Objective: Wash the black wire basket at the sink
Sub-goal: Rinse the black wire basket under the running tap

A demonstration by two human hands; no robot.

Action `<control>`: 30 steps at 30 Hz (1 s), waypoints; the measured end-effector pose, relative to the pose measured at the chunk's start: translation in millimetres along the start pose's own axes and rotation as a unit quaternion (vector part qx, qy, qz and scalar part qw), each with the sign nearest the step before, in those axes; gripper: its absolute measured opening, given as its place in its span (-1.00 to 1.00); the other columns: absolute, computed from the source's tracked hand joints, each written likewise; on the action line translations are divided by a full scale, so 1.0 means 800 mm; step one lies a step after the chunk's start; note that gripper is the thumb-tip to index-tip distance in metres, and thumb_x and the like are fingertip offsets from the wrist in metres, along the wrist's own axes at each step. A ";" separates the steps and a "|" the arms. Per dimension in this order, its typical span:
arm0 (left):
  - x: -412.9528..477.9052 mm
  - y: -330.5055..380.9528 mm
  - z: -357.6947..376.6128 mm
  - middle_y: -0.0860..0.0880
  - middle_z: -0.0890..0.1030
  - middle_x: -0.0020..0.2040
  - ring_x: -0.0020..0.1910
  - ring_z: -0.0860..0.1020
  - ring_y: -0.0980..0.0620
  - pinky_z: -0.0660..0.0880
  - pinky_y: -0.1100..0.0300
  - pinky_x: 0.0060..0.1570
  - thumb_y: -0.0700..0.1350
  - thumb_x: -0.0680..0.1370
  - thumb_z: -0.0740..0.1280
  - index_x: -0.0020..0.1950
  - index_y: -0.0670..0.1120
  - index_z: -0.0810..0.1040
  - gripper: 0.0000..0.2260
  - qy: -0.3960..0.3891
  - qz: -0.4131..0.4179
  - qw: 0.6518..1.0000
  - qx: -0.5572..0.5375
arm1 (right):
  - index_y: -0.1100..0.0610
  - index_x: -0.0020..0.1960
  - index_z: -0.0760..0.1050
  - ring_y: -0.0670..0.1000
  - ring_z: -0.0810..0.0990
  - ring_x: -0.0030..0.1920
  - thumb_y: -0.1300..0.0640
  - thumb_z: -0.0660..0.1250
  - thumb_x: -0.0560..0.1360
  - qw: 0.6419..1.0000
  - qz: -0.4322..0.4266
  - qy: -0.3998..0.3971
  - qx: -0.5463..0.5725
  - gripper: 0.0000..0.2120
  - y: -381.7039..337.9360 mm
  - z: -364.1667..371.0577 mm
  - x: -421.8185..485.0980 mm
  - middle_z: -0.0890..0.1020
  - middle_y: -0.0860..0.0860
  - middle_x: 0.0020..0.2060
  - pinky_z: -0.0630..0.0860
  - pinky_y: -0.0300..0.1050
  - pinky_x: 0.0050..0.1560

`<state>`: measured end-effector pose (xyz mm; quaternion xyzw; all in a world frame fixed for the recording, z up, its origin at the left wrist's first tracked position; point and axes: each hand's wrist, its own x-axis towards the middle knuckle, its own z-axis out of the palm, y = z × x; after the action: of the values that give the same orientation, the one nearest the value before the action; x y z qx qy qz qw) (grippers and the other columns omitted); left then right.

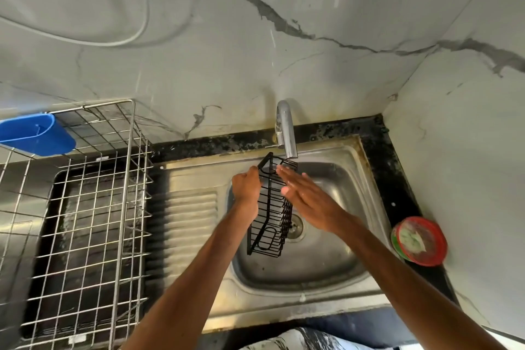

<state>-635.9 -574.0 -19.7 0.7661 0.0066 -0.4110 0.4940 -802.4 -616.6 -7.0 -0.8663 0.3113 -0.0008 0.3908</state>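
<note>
Seen from the head camera, looking down: a person stood at a steel sink set into a dark, stained worktop against a marbled wall. The black wire basket hung on end over the basin, its top just under the spout of the tap and its lower end above the drain. The left hand gripped the basket's upper left edge, fingers curled round the wire. The right hand lay flat against the basket's upper right side, its fingers straight and held close together, holding nothing. Whether water was running could not be told. A steel dish rack with a blue tub hooked on it stood to the left, and a red-rimmed round container sat on the worktop to the right. The risks looked modest but real: only one hand truly held the basket, so wet, thin wire could slip through that grip and drop into the basin. The basket's top sat so near the spout that a lift or twist might knock it. A flat hand rubbing along the wires could catch a fingertip in a gap, and water striking the wires might spray onto the worktop.
</note>
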 end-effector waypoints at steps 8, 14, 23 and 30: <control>-0.006 0.000 0.002 0.03 0.37 -0.36 -0.45 0.28 0.13 0.22 0.28 -0.52 -0.08 0.66 0.29 0.13 -0.26 0.62 -0.74 -0.019 -0.003 1.000 0.011 | 0.07 0.52 0.29 0.07 0.24 0.52 -0.46 -0.15 0.56 0.982 0.165 0.004 0.091 -0.21 0.027 -0.013 0.067 0.28 0.11 0.53 0.18 0.21 0.53; -0.006 0.007 -0.002 -0.11 0.58 -0.24 -0.25 0.51 -0.03 0.42 0.09 -0.24 -0.14 0.61 0.31 -0.08 -0.21 0.65 -0.81 -0.020 0.003 1.000 -0.013 | 0.02 0.65 -0.22 -0.02 -0.42 0.58 -0.23 -0.20 0.68 0.998 -0.010 0.007 -0.065 -0.37 -0.051 0.032 -0.014 -0.31 -0.05 0.61 -0.34 -0.05 0.55; -0.008 0.021 0.006 -0.03 0.53 -0.27 -0.28 0.43 0.05 0.35 0.13 -0.21 -0.10 0.67 0.24 -0.12 -0.10 0.56 -0.79 -0.026 0.008 0.999 -0.020 | 0.03 0.42 0.50 -0.16 0.37 0.48 -0.05 0.08 0.73 0.986 -0.042 0.121 0.105 -0.62 -0.005 0.003 0.029 0.45 -0.10 0.47 0.35 0.02 0.51; -0.015 0.019 0.006 0.01 0.48 -0.35 -0.38 0.38 0.09 0.29 0.22 -0.38 -0.15 0.69 0.21 -0.13 -0.08 0.54 -0.77 -0.032 -0.011 0.998 -0.044 | 0.35 -0.04 0.64 0.23 0.72 0.04 0.32 0.37 0.57 0.862 0.066 0.229 0.447 -0.90 0.003 -0.006 0.057 0.73 0.21 -0.05 0.63 0.14 0.17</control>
<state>-640.7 -580.6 -1.7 0.7302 0.0172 -0.4395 0.5229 -768.5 -645.7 -16.2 -0.5515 0.4149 -0.3126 0.6527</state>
